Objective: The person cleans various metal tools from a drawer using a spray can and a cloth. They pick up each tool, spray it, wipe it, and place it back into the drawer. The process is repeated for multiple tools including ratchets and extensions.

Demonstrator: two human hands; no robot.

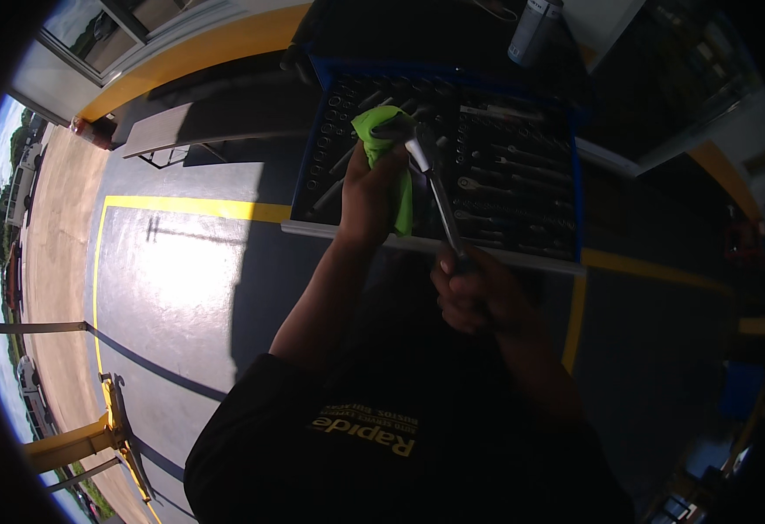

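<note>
My left hand (368,199) is closed around a bright green cloth (403,210), bunched at the top and hanging down beside the fingers. My right hand (477,293) grips the lower end of a chrome socket wrench (443,208). The wrench slants up and left, and its bright thick end lies next to the cloth. Whether cloth and metal touch there cannot be made out. Both hands are over the near part of an open tool drawer (348,230), which holds sockets on the left and several wrenches (506,183) on the right.
A spray can (535,33) stands on the dark cabinet top behind the drawer. Left of it is a long low bench (217,124). Yellow lines (199,208) mark the grey floor. A yellow metal frame (72,444) stands at the lower left.
</note>
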